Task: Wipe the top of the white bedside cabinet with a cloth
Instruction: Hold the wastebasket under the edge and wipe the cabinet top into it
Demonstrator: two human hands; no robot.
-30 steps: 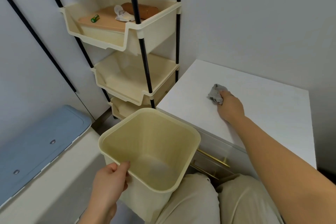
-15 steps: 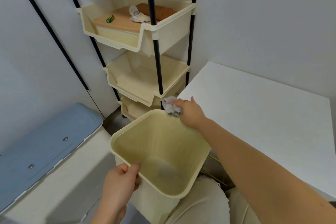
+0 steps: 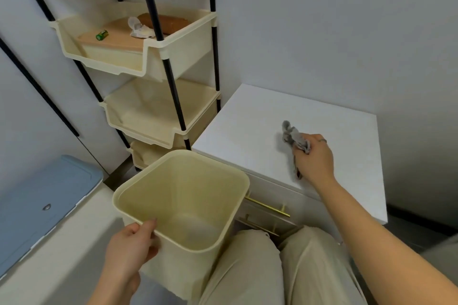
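The white bedside cabinet stands at the right, against the wall. My right hand rests on the middle of its top, fingers closed around a crumpled grey cloth that sticks out toward the wall and lies on the surface. My left hand grips the near rim of an empty cream plastic bin, held just left of the cabinet's front corner, with its far rim about level with the top.
A cream three-tier shelf rack on black poles stands left of the cabinet; its top tray holds a green battery, crumpled paper and a brown object. A blue-lidded box lies at the lower left. Gold drawer handles sit above my knees.
My right hand has swept the cloth from the middle of the top to the left edge above the bin, then back to the middle. The bin stayed held beside the cabinet.
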